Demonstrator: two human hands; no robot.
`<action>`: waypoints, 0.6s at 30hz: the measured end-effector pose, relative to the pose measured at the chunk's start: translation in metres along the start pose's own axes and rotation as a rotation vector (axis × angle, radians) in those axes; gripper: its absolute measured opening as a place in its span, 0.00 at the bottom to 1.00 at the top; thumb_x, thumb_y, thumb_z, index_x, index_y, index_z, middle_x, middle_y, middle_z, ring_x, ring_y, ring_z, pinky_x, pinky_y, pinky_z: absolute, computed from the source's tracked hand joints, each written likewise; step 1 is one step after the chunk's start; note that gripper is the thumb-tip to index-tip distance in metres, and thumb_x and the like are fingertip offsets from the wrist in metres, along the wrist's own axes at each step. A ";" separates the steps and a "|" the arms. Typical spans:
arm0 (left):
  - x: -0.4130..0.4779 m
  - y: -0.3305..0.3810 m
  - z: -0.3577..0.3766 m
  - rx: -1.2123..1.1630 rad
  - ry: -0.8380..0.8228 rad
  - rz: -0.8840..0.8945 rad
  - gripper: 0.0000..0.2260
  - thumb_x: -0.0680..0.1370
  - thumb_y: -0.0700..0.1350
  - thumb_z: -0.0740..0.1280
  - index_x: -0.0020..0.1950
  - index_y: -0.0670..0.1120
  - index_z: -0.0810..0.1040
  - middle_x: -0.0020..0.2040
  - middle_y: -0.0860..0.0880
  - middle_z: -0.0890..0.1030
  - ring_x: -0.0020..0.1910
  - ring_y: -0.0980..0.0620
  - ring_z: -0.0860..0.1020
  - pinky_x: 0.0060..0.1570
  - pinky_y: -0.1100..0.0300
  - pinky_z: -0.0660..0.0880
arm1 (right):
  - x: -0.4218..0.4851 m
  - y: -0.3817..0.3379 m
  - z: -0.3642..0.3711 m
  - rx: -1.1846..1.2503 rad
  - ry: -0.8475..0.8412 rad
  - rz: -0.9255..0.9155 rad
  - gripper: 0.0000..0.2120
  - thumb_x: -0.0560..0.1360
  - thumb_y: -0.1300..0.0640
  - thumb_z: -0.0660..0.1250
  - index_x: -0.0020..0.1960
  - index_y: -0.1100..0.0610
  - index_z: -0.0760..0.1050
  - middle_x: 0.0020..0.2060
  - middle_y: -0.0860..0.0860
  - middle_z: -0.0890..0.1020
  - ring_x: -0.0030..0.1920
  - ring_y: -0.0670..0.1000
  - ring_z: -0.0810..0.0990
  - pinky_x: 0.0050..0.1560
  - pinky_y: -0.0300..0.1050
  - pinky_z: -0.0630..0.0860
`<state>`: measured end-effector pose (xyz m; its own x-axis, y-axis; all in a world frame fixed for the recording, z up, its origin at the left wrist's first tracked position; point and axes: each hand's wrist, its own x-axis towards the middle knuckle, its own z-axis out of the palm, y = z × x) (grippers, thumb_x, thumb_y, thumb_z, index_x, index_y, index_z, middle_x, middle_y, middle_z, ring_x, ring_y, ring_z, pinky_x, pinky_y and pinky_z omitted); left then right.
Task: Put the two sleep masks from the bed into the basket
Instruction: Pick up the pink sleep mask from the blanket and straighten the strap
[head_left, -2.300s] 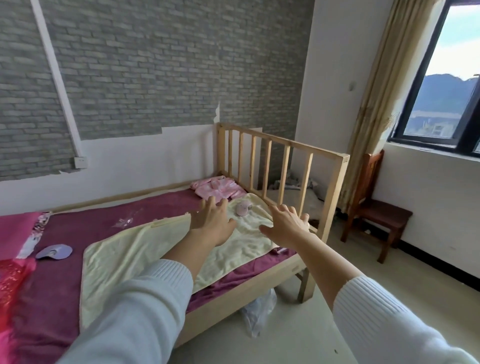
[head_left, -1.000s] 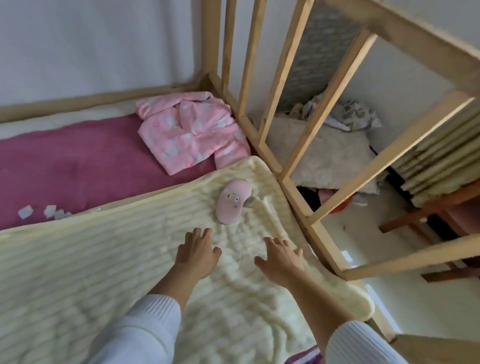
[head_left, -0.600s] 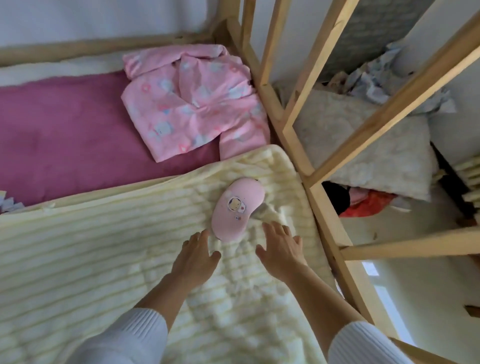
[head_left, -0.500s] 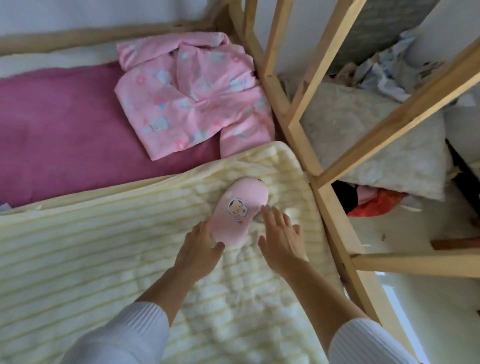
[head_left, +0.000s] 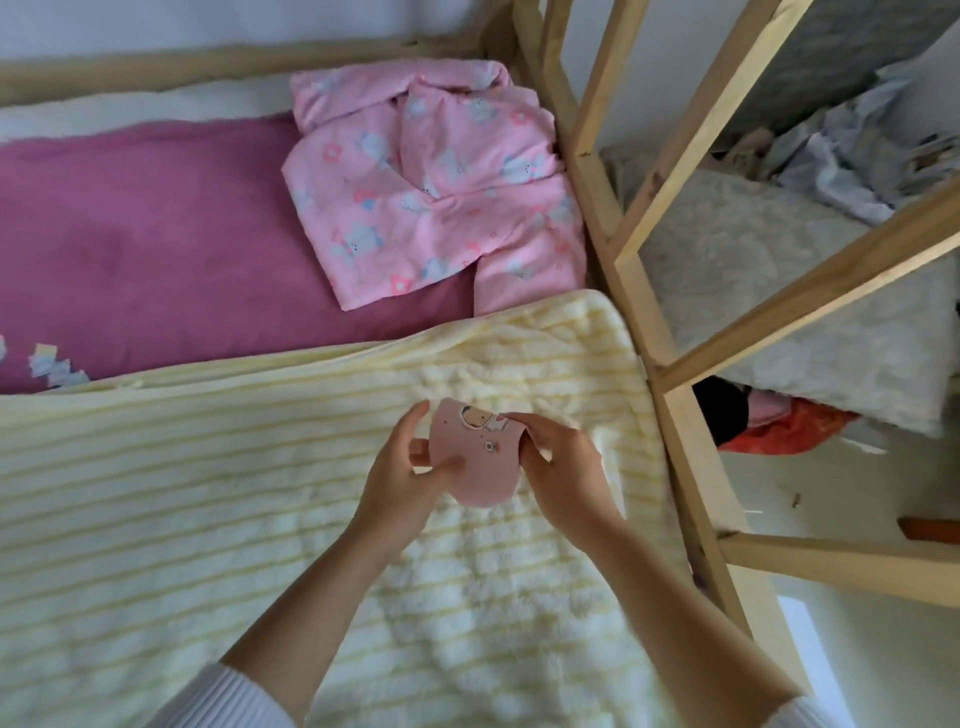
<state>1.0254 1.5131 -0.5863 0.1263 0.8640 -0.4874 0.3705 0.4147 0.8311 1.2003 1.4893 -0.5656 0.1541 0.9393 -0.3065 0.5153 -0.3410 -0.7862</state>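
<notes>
The bed (head_left: 156, 249) carries a cream striped blanket (head_left: 182, 493) and, near the wooden rail (head_left: 597, 171), pink pyjamas (head_left: 431, 197). Above the blanket, the left hand (head_left: 405, 467) and right hand (head_left: 561, 462) pinch opposite edges of a pink sleep mask (head_left: 475, 457) (cartoon print facing up), lifted clear.

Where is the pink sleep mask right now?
In the head view, the pink sleep mask with a cartoon patch is held between the left hand and right hand, above the pale yellow striped fleece blanket, near the wooden bed rail.
</notes>
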 end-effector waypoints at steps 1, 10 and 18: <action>-0.015 0.009 -0.008 0.028 -0.017 0.024 0.34 0.72 0.46 0.72 0.74 0.59 0.60 0.53 0.55 0.78 0.51 0.62 0.77 0.42 0.68 0.70 | -0.010 -0.013 -0.007 0.105 -0.076 0.018 0.20 0.76 0.60 0.59 0.49 0.36 0.79 0.42 0.35 0.85 0.45 0.40 0.82 0.50 0.41 0.75; -0.181 0.066 -0.076 -0.101 -0.038 0.006 0.16 0.65 0.48 0.74 0.51 0.55 0.77 0.52 0.54 0.83 0.53 0.60 0.80 0.47 0.63 0.73 | -0.121 -0.096 -0.046 0.393 -0.505 0.054 0.11 0.72 0.68 0.63 0.46 0.59 0.83 0.42 0.61 0.84 0.40 0.55 0.82 0.45 0.49 0.79; -0.287 0.058 -0.120 -0.422 0.109 -0.020 0.11 0.71 0.39 0.72 0.53 0.44 0.80 0.48 0.47 0.86 0.47 0.48 0.84 0.44 0.54 0.81 | -0.208 -0.140 -0.020 0.333 -0.674 0.107 0.11 0.74 0.64 0.63 0.52 0.59 0.81 0.43 0.56 0.83 0.43 0.50 0.81 0.49 0.42 0.76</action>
<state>0.9001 1.3238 -0.3657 0.0170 0.8702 -0.4925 -0.0391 0.4927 0.8693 1.1127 1.3418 -0.3813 -0.4147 0.7110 -0.5679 0.2279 -0.5230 -0.8213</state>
